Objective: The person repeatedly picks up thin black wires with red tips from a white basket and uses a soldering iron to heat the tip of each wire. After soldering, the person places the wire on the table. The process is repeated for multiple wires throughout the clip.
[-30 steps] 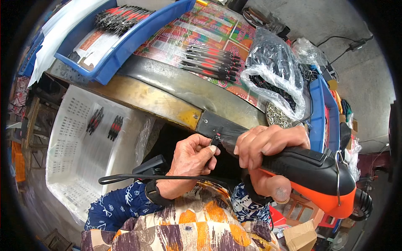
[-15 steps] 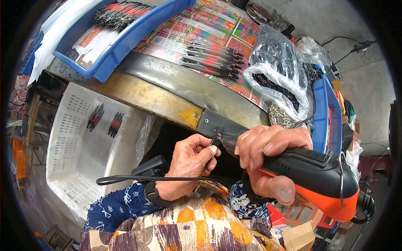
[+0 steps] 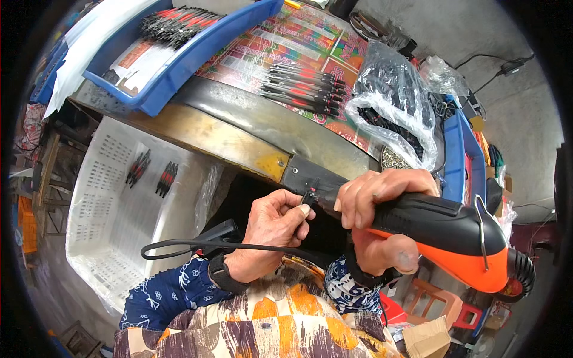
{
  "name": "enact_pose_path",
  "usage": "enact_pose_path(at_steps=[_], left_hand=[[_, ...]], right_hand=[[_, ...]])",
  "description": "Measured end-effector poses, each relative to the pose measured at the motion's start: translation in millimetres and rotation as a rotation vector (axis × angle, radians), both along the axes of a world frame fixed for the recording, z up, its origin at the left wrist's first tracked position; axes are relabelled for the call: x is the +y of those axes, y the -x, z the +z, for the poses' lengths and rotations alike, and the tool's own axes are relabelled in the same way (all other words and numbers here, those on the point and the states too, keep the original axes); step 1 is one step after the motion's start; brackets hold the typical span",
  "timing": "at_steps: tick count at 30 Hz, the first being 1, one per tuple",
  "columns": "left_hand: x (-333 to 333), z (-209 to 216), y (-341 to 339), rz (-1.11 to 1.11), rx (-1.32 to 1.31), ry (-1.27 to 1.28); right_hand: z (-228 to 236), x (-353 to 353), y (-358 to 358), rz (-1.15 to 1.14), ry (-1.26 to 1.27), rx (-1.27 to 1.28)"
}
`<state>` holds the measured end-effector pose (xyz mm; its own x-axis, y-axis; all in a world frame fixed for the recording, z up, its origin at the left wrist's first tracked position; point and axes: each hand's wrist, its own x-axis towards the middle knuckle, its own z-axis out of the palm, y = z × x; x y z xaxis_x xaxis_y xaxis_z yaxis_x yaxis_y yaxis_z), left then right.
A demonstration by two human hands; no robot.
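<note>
Between thumb and fingers of my left hand (image 3: 271, 227) is a small black part (image 3: 308, 197) with a bit of red near it, held at the table's front edge by a dark metal plate (image 3: 307, 178). My right hand (image 3: 382, 194) is wrapped round the front of a black and orange electric screwdriver (image 3: 444, 230), which lies level and points left toward the part. My fingers hide the screwdriver's tip, so contact cannot be made out. A black cable (image 3: 221, 245) passes over my left wrist.
Several black and red pen-like pieces (image 3: 301, 89) lie on the printed table cover, beside a clear bag (image 3: 394, 89) of black parts and a dish of small metal pieces (image 3: 394, 159). A blue tray (image 3: 164, 92) stands far left. Below it sits a white crate (image 3: 95, 221) holding more pieces.
The screwdriver's rear end has risen slightly, and my right hand has shifted a little left. My left hand keeps its pinch in nearly the same place.
</note>
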<state>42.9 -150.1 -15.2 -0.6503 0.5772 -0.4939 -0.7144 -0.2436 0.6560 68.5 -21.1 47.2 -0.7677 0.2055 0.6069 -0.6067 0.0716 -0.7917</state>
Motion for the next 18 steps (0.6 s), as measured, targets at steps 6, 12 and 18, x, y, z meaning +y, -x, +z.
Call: enact_pose_path(at_steps=[6,12,18], left_hand=[[-2.3,-2.3,1.0,-0.032,0.038,-0.02],[-4.0,-3.6,1.8,-0.038,0.03,-0.036],[-3.8,-4.2,2.8,-0.036,0.02,-0.046]], right_hand=[[4.5,-4.5,-2.8,-0.048,0.091,-0.079],[5.4,-2.7,2.3,0.085,0.019,0.085],[4.2,0.1,5.7,0.096,-0.017,0.086]])
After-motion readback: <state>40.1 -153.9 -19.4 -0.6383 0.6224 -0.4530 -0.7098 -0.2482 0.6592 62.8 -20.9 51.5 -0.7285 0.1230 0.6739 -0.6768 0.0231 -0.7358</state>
